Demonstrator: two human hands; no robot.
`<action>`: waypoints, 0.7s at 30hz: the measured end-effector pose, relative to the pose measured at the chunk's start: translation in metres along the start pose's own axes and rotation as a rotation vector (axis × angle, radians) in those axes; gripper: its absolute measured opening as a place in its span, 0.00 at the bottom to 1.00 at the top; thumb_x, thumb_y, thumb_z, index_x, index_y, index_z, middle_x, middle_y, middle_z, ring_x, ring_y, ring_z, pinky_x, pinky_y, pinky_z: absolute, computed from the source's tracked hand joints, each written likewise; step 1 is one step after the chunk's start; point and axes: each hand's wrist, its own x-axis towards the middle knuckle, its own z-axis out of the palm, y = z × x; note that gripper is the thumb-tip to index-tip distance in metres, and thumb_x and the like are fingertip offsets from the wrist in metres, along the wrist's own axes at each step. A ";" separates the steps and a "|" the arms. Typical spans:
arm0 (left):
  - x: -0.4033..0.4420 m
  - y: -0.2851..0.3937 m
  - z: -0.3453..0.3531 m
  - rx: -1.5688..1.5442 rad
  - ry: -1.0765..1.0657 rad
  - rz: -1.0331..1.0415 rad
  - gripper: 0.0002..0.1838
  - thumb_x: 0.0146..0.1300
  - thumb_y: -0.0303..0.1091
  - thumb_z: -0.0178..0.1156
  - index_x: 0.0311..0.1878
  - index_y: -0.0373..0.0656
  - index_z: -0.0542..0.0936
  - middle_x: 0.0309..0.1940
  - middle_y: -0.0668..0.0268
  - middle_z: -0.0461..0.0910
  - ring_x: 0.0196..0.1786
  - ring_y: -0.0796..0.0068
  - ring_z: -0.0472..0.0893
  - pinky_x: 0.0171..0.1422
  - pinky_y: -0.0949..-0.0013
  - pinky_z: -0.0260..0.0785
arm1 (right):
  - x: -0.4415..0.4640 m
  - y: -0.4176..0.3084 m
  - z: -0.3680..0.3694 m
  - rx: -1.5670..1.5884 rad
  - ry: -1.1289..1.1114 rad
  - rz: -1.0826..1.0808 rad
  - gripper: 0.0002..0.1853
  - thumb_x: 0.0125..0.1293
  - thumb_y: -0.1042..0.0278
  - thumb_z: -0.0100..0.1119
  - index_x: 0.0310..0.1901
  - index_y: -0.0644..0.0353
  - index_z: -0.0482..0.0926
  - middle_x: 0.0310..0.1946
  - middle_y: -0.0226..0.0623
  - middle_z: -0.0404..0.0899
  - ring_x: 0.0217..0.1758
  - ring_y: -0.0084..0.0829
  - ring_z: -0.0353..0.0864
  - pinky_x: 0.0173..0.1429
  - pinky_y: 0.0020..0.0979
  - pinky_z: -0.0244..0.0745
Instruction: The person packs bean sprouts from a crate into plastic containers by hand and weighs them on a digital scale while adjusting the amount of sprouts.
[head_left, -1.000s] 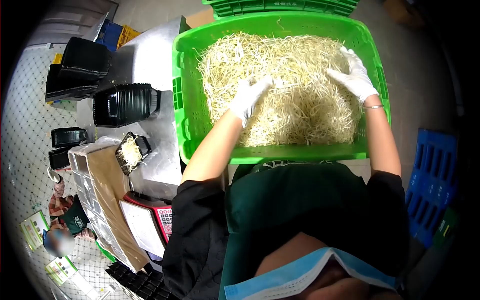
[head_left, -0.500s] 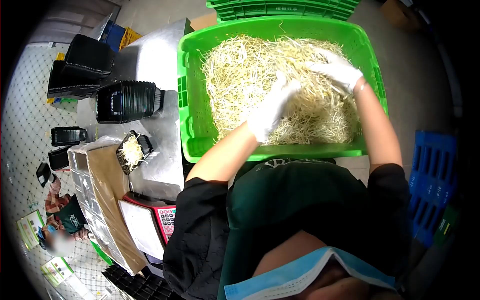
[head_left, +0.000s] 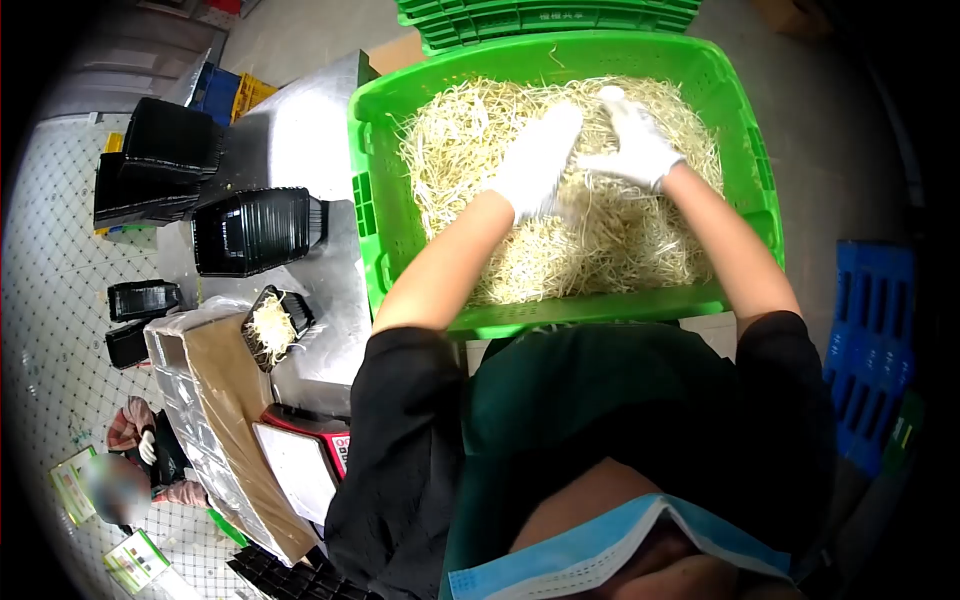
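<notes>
Bean sprouts [head_left: 600,245] fill a big green crate [head_left: 745,130] in a deep, tangled heap. My left hand [head_left: 540,160], in a white glove, lies over the middle of the heap, fingers stretched forward and slightly blurred. Just to its right is my gloved right hand [head_left: 640,145], touching the sprouts with thumb and fingers spread apart. Neither hand shows a clump lifted in it. Fingertips of both hands are partly lost against the pale sprouts.
Left of the crate, a metal table [head_left: 340,290] bears stacked black trays [head_left: 255,232] and a black tray holding sprouts [head_left: 272,330]. Nearby are a red scale [head_left: 335,445] and a cardboard box [head_left: 215,400]. Another person [head_left: 150,450] is at lower left; a blue pallet [head_left: 870,350] lies right.
The clump of sprouts raised between my hands is back down in the heap. My left hand has moved forward, and my right hand has shifted left towards it.
</notes>
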 end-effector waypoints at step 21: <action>-0.018 0.024 0.006 -0.497 0.104 -0.339 0.45 0.48 0.44 0.71 0.67 0.39 0.60 0.57 0.52 0.73 0.57 0.61 0.76 0.62 0.67 0.68 | -0.037 0.050 -0.029 0.269 -0.178 0.121 0.51 0.47 0.58 0.68 0.73 0.47 0.50 0.65 0.53 0.63 0.61 0.49 0.71 0.64 0.35 0.69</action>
